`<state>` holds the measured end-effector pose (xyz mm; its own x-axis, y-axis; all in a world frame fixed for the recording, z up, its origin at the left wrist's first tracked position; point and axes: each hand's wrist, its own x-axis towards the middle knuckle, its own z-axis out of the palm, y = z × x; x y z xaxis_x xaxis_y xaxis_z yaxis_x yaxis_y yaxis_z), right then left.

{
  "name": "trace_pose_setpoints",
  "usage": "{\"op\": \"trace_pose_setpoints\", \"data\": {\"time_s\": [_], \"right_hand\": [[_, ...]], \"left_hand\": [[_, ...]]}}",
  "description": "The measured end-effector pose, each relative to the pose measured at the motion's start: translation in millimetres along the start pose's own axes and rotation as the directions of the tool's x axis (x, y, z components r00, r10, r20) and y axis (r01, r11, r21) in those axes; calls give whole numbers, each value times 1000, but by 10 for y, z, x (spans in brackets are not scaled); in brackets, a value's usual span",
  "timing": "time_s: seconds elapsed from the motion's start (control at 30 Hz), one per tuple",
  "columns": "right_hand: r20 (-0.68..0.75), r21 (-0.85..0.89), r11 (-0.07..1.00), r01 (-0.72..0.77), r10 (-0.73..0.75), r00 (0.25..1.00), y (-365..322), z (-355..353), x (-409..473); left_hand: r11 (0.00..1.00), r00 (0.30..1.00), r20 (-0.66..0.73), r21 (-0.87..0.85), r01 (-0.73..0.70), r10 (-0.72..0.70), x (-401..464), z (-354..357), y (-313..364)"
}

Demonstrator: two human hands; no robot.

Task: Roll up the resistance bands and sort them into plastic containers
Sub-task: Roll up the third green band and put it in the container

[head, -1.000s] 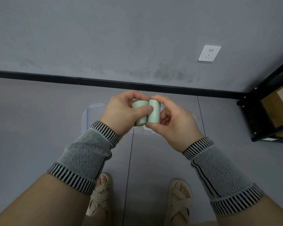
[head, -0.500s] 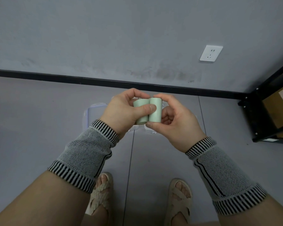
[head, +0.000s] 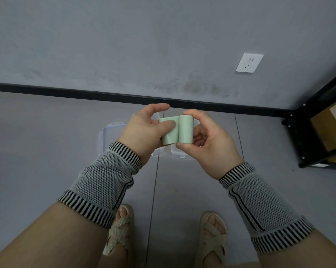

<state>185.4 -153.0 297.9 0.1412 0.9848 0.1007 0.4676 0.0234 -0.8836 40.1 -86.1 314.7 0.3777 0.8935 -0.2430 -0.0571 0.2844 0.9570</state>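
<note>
A pale green resistance band (head: 177,131) is held in the air between both hands, above the floor. Its right part is wound into a tight roll; its left part is a flat loose end. My right hand (head: 207,144) pinches the roll between thumb below and fingers above. My left hand (head: 145,130) pinches the loose end, thumb on top. Two clear plastic containers lie on the floor beneath the hands: one at the left (head: 110,136) and one at the right (head: 179,153), both partly hidden by my hands.
A grey wall with a black skirting board (head: 85,93) and a white socket (head: 249,62) is ahead. A black metal shelf (head: 306,136) holding a cardboard box (head: 331,126) stands at the right. My sandalled feet (head: 120,229) are on the grey floor below.
The hands have drawn slightly apart, so more of the flat loose end shows between my left thumb and the roll. The roll sits a little further right.
</note>
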Motion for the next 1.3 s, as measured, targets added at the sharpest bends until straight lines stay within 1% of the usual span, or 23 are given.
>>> {"op": "trace_pose_setpoints", "data": {"time_s": [0.07, 0.17, 0.2, 0.27, 0.37, 0.43, 0.5, 0.6, 0.63, 0.7, 0.77, 0.83, 0.9, 0.93, 1.0, 1.07, 1.17, 1.2, 1.23, 1.3], "right_hand": [[40, 113, 993, -34, 29, 999, -24, -15, 5], [171, 340, 933, -116, 60, 983, -83, -97, 1], [213, 386, 911, -145, 65, 975, -100, -127, -3], [263, 419, 889, -183, 74, 962, -123, -157, -7], [246, 324, 932, -162, 82, 966, -90, -110, 12], [178, 237, 963, -125, 83, 981, -59, -65, 24], [94, 167, 982, -85, 70, 993, -42, -36, 23], [-18, 69, 996, -54, 55, 998, -32, -24, 10], [-40, 39, 998, -52, 54, 998, -28, -22, 11], [-58, -5, 998, -56, 55, 997, -22, -15, 12], [-65, -16, 998, -63, 62, 996, -7, -18, 8], [-58, -6, 998, -70, 70, 996, -4, -28, 2], [-25, 36, 996, -87, 88, 996, -21, -44, 6], [0, 87, 991, -101, 102, 995, -31, -61, 12], [59, 282, 949, -139, 127, 990, -34, -118, 19], [147, 487, 856, -175, 117, 982, -21, -177, 18], [262, 665, 710, -230, 67, 963, 12, -210, 23], [272, 679, 694, -240, 66, 960, 15, -212, 28], [261, 656, 718, -234, 76, 962, 18, -214, 32], [198, 510, 838, -194, 106, 975, 15, -215, 37]], "left_hand": [[999, 1000, 7, 43, -10, 10, 9, -50, 9], [998, 999, 47, 63, -11, 8, 5, -128, 31], [998, 998, 66, 60, -7, 3, -2, -148, 37], [998, 995, 98, 60, -3, -3, -12, -180, 54], [998, 996, 84, 65, -15, 10, -28, -169, 55], [998, 1000, 23, 56, -17, 15, -33, -111, 27], [1000, 999, -45, -4, 6, -7, -33, -31, -8], [995, 995, -88, -89, 42, -50, -18, 87, -28], [995, 994, -95, -82, 47, -55, -10, 112, -35], [999, 991, -125, 3, 49, -48, 11, 142, -51], [996, 988, -149, 79, 50, -38, 17, 149, -65], [994, 988, -147, 89, 66, -52, 16, 135, -63], [993, 989, -126, 74, 93, -83, 9, 88, -39], [993, 989, -111, 61, 103, -96, 5, 58, -23], [993, 991, -67, 20, 119, -118, 0, -1, 8], [991, 991, -11, -19, 132, -132, -15, -39, 27], [990, 991, 42, -56, 130, -128, -28, -59, 46], [991, 992, 48, -58, 123, -121, -31, -62, 57], [992, 993, 49, -53, 113, -110, -33, -65, 68], [996, 995, 39, -14, 89, -88, -42, -67, 83]]}}
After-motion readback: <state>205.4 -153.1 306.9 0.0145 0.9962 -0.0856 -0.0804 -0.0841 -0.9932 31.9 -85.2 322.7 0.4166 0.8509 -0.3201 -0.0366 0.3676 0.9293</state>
